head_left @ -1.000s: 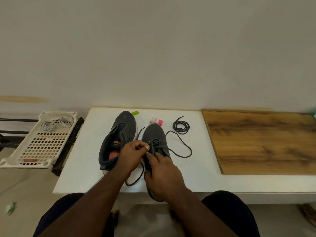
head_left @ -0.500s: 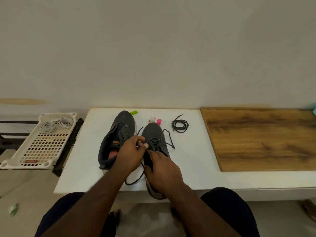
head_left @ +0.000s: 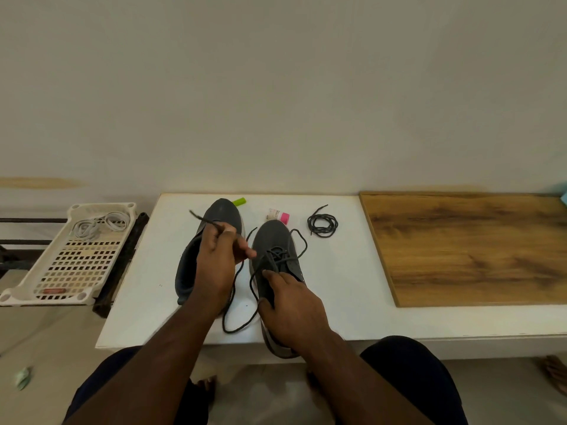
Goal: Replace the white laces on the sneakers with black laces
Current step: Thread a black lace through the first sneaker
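White table, basket of white laces, left hand pinching black lace.

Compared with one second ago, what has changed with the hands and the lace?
The left hand, pinching the black lace end, has pulled it up and away to the left. The right hand still rests on the right sneaker. Left sneaker, coiled lace and basket stayed put.
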Motion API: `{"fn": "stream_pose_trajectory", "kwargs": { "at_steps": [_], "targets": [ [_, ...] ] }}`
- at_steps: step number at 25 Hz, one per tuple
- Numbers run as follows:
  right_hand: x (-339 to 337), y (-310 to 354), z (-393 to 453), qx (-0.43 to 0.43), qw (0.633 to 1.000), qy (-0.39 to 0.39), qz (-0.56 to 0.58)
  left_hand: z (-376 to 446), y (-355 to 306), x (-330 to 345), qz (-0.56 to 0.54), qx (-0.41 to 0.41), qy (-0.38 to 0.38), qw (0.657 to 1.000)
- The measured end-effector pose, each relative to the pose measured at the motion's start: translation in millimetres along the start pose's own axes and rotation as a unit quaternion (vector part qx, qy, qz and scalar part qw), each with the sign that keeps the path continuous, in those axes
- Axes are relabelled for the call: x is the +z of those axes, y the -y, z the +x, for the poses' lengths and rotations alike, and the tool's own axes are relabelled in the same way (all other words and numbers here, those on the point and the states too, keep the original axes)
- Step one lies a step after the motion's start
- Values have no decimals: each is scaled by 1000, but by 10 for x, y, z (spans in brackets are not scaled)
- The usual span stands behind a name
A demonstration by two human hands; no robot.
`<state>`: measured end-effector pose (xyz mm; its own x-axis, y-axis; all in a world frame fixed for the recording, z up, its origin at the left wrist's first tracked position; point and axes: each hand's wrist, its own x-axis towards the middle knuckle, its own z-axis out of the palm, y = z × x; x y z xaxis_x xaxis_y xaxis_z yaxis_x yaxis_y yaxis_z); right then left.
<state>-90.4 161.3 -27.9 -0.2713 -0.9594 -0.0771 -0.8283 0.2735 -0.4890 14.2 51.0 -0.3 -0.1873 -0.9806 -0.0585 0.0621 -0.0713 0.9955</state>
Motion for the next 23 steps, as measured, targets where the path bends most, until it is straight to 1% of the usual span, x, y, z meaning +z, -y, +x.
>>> {"fn": "stream_pose_trajectory", "kwargs": {
  "at_steps": [1, 2, 3, 4, 5, 6, 7, 8, 10, 11, 12, 14, 16, 18, 19, 20, 21, 22, 23],
  "targets": [
    [4, -1, -2, -2, 1000, -2, 0, 24, 22, -12, 113, 5, 20, 993],
    [9, -6, -3, -4, 1000, -5, 0, 19, 54, -31, 258, 17, 67, 964],
    [12, -10, 3, -5, 1000, -8, 0, 0, 88, -29, 377, 32, 120, 918],
    [16, -12, 8, -5, 1000, -8, 0, -8, 112, -18, 451, 37, 165, 876],
    [18, -14, 12, -5, 1000, -8, 0, -4, 133, -16, 496, 34, 192, 846],
    [22, -14, 12, -6, 1000, -8, 0, -4, 135, -6, 525, 34, 200, 827],
    [24, -15, 10, -6, 1000, -8, 0, -9, 106, 7, 546, 42, 192, 814],
    [24, -18, 9, -7, 1000, -9, -1, -11, 66, 12, 544, 51, 173, 819],
    [21, -20, 8, -6, 1000, -8, 0, -14, 25, 11, 500, 62, 130, 854],
    [22, -21, 9, -5, 1000, -6, 0, 2, 25, 5, 483, 62, 117, 866],
    [21, -21, 9, -5, 1000, -6, 0, 14, 29, 2, 488, 57, 122, 862],
    [22, -19, 9, -7, 1000, -11, -1, -1, 111, 7, 512, 33, 166, 842],
    [29, -20, 10, -7, 1000, -14, 1, -19, 207, 20, 499, 14, 193, 845],
    [33, -19, 14, -2, 1000, -13, 4, -17, 214, 32, 496, 15, 201, 845],
    [32, -16, 13, -2, 1000, -12, 4, 1, 198, 36, 502, 16, 198, 842],
    [29, -16, 12, -2, 1000, -12, 2, 7, 155, 35, 500, 23, 182, 846],
    [25, -16, 9, -3, 1000, -11, 1, 10, 102, 29, 469, 30, 151, 870],
    [19, -15, 7, -2, 1000, -9, 1, -2, 33, 26, 402, 35, 108, 909],
    [13, -16, 6, 0, 1000, -8, 2, -15, -40, 27, 292, 34, 63, 954]
  ]
}}
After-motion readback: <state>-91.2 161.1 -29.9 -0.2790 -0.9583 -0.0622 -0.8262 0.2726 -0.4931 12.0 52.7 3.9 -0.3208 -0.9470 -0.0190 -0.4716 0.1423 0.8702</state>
